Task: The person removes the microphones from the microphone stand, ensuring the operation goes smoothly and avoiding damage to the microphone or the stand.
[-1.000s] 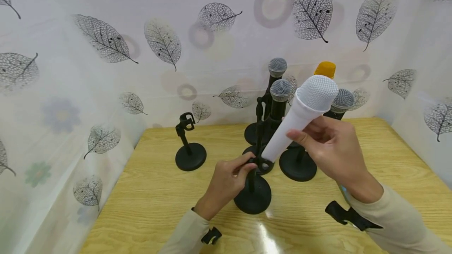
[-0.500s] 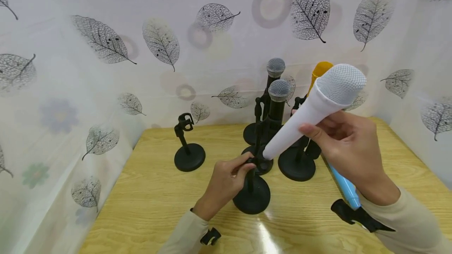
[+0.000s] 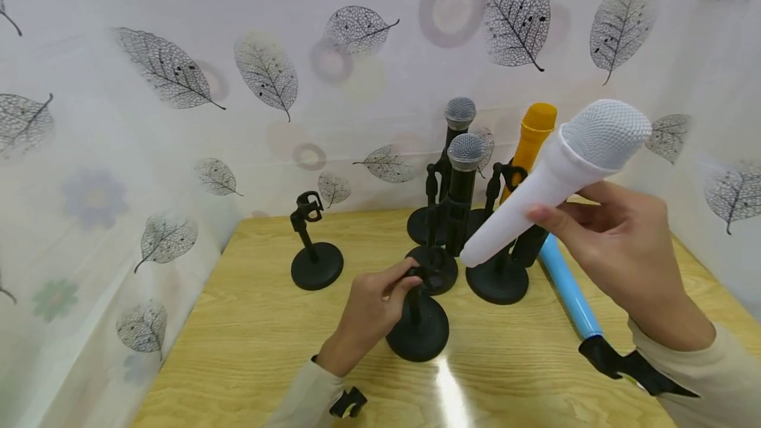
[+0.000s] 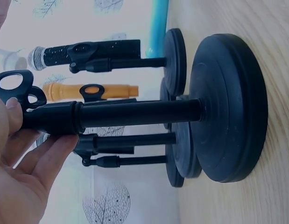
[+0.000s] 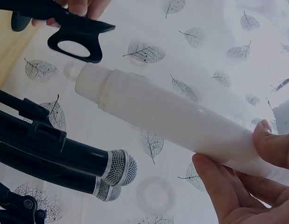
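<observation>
Head view: right hand (image 3: 618, 243) wrapped around a white microphone (image 3: 553, 183), held tilted in the air, mesh head up and to the right, tail end low, just above the cluster of stands. Left hand (image 3: 365, 312) pinching the clip at the top of an empty black stand (image 3: 418, 322) at the front of the wooden table (image 3: 250, 335). Behind it, two black microphones (image 3: 460, 177) upright in stands, an orange microphone (image 3: 531, 137) in another. Blue microphone (image 3: 567, 289) lying flat on the table, right of the stands. One more empty stand (image 3: 315, 249) well apart on the left.

Left wrist view: fingers (image 4: 51, 154) and thumb curled round the upper stem of the stand (image 4: 135, 114), just below the ring-shaped clip (image 4: 16, 86); round base (image 4: 228, 107) resting on the tabletop.

Right wrist view: fingers (image 5: 219, 191) and thumb clamped on the white microphone body (image 5: 167, 121); tail end close to the clip (image 5: 81, 39), not touching.
</observation>
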Demonstrator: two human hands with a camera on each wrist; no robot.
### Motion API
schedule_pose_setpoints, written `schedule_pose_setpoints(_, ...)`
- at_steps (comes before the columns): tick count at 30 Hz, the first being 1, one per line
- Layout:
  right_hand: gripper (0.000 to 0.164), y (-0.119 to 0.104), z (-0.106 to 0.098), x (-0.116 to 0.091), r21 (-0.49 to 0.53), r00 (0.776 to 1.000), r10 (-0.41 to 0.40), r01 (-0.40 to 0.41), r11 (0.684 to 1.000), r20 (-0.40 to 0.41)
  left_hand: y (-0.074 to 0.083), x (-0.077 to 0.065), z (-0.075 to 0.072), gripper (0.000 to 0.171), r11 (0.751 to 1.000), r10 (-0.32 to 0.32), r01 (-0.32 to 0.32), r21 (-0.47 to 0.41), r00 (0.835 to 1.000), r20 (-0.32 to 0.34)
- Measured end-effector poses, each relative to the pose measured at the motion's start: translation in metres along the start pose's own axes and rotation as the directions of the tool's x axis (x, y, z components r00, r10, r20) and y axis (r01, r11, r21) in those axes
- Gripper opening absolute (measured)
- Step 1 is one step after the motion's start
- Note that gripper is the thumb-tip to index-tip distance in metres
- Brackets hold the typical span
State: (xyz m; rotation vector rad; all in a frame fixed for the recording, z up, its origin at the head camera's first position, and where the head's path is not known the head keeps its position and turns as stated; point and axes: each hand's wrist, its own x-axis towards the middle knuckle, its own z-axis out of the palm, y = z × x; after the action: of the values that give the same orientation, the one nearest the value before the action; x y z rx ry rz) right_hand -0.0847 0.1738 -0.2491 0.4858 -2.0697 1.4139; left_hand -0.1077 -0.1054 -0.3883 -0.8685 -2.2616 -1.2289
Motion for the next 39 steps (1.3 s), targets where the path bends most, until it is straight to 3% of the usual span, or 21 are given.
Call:
schedule_pose_setpoints(14,0.054,0.008,-0.020,0.002,-0.087,0.999,0.021,-0.023,0.996,-0.026,-0.010,-0.012,-0.023,0.018,1.000,-0.007,0.007,-0.002,1.000,-0.024)
schedule_pose_setpoints(21,0.064,0.015,-0.028,0.001,-0.116,0.997,0.059,-0.063,0.991,-0.040,-0.014,-0.017,-0.032,0.021,1.000,-0.013,0.012,-0.009,0.999,-0.043)
schedule_pose_setpoints(29,0.055,0.024,-0.039,0.000,-0.165,0.992,0.113,-0.122,0.979,-0.063,-0.017,-0.022,-0.047,0.022,0.998,0.001,0.003,0.057,0.997,-0.072)
schedule_pose_setpoints(34,0.052,0.032,-0.046,-0.002,-0.245,0.983,0.163,-0.178,0.953,-0.080,-0.021,-0.027,-0.057,0.023,0.996,-0.039,0.045,0.080,0.996,-0.076)
schedule_pose_setpoints(39,0.051,0.039,-0.052,-0.001,-0.222,0.981,0.179,-0.191,0.956,-0.074,-0.024,-0.031,-0.066,0.025,0.992,-0.057,0.067,0.110,0.994,-0.090)
